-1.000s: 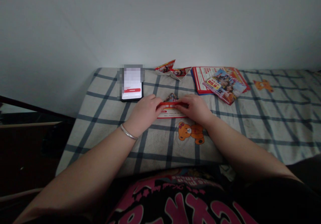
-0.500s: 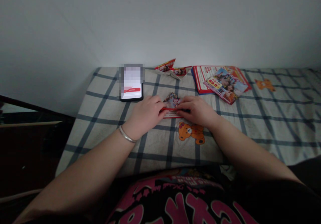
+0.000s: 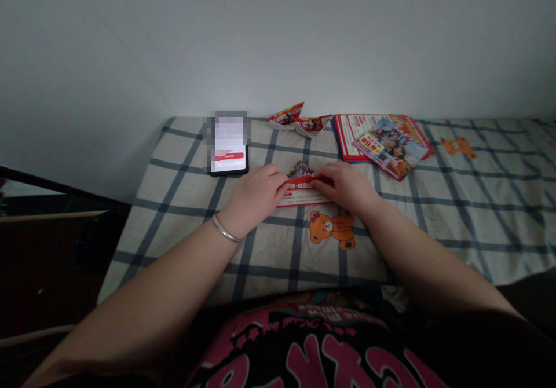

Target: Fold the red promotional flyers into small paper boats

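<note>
A partly folded flyer lies on the checked cloth in front of me, with a triangular printed point at its far side and a red and white strip along its near side. My left hand grips its left end, fingers closed on the paper. At the right end, my right hand pinches the red edge between thumb and fingers. The paper under both hands is partly hidden.
A phone with a lit screen lies at the back left. Folded paper pieces rest by the wall. A stack of flyers is at the back right, with a loose flyer on top. Checked cloth covers the surface.
The flyer's red strip now lies flatter, showing its white lettering, and more of the white part shows below. My hands have shifted slightly along the strip, the right one a little upward.
</note>
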Motion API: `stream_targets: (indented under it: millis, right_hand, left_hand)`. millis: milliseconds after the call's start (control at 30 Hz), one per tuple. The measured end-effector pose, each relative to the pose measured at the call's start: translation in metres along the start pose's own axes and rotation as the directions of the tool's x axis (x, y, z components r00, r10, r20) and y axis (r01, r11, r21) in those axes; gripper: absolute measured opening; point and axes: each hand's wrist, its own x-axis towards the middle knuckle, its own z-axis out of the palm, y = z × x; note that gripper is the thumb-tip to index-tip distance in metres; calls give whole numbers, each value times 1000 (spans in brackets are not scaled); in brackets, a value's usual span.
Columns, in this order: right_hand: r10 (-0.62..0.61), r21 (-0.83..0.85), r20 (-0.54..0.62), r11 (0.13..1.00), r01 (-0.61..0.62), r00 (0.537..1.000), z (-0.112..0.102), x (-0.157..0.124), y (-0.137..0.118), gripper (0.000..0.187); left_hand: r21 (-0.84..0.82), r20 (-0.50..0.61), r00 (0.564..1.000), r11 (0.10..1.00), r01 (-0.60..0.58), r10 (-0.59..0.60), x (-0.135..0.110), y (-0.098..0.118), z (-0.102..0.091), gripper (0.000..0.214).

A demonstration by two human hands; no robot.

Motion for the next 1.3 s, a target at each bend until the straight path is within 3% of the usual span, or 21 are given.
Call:
stream_targets:
  millis: [200,500,900,1033,1300]
  right_hand:
    - [70,-26,-40,997,-71,997,6,4,4,16]
    - [53,-172,-56,983,-62,997,7,5,-4,14]
    - [-8,-163,-150,986,-17,989,9,7,1,19]
    - [-10,-131,-132,991,-7,991,9,12,7,15]
    - [-7,-76,-153,997,-5,988,13,17,16,13]
  left_hand:
    - [73,-1,999,996,50,-50,3,5,3,22]
    - [53,43,995,995,88,-90,10,3,4,20]
    - [-243,-22,994,965,96,-105,7,-8,10,15]
    - [-195,-48,997,979,56,-67,7,-7,11,22]
    - [-14,0,997,997,75,-75,5,3,9,26]
